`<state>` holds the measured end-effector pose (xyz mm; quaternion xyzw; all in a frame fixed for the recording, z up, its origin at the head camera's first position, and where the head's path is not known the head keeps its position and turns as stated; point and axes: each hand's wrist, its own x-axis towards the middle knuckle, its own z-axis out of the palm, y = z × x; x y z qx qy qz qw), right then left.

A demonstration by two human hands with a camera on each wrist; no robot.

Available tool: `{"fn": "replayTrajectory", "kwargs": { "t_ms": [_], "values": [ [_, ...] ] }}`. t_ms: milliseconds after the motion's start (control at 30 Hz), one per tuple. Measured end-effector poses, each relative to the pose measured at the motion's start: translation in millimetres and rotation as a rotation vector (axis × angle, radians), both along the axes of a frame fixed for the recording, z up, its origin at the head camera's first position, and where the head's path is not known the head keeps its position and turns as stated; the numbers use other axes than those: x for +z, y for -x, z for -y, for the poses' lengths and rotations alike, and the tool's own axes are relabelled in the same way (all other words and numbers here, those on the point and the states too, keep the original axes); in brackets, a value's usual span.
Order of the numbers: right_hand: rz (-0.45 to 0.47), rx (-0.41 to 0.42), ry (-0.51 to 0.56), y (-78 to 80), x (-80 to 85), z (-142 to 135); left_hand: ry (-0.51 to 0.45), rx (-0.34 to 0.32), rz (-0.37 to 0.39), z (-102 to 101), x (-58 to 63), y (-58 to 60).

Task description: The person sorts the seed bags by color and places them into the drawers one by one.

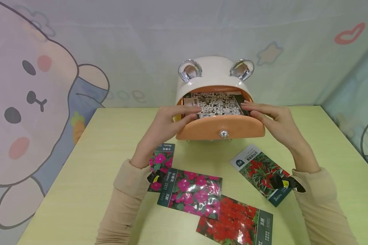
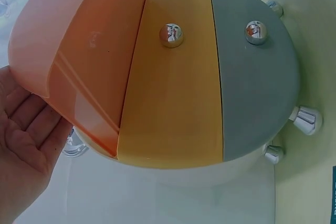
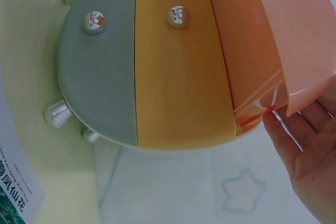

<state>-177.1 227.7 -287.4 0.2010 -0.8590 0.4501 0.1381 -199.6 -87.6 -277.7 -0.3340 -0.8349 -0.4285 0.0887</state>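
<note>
A white cabinet (image 1: 214, 69) with chrome ears stands on the table, its orange top drawer (image 1: 199, 129) pulled out. Inside the drawer lies a seed packet with white flowers (image 1: 219, 103), its edges partly hidden. My left hand (image 1: 168, 120) reaches over the drawer's left side, fingers fairly straight, fingertips at the packet's left edge. Opposite it, my right hand (image 1: 274, 120) reaches in over the right side, fingertips beside the packet. Both wrist views show the palms against the orange drawer's ends; the drawer's side hides the fingertips in the left wrist view.
Below the orange drawer are a yellow drawer (image 2: 170, 87) and a grey-green drawer (image 2: 257, 87), both closed. In front lie pink-flower packets (image 1: 190, 194), a red-flower packet (image 1: 233, 221) and a red-and-green packet (image 1: 260, 173). A printed cloth (image 1: 135, 51) hangs behind the table.
</note>
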Motion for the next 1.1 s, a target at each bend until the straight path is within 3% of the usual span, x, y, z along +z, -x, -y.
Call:
{"fn": "replayTrajectory", "kwargs": {
  "t_ms": [300,467,633,833,967,1100],
  "values": [
    [-0.03,-0.001,0.063,-0.2,-5.1,-0.3,-0.028,0.007,0.007,-0.7,-2.9,0.9],
    [-0.096,-0.003,0.134,-2.4,-8.4,2.0,-0.11,-0.004,-0.038,-0.4,-7.1,0.4],
    [-0.27,-0.055,0.112,-8.3,-10.4,7.8,-0.243,0.018,-0.165,0.0,-12.0,1.7],
    [-0.536,-0.22,-0.009,-19.2,-10.7,20.2,-0.335,0.074,-0.274,1.7,-14.8,4.8],
    [-0.623,-0.277,-0.036,-29.8,-11.1,28.7,-0.358,0.086,-0.276,2.2,-16.2,7.5],
    [-0.678,-0.276,-0.062,-40.7,-12.5,38.2,-0.35,0.118,-0.243,3.3,-18.5,10.8]
  ]
}}
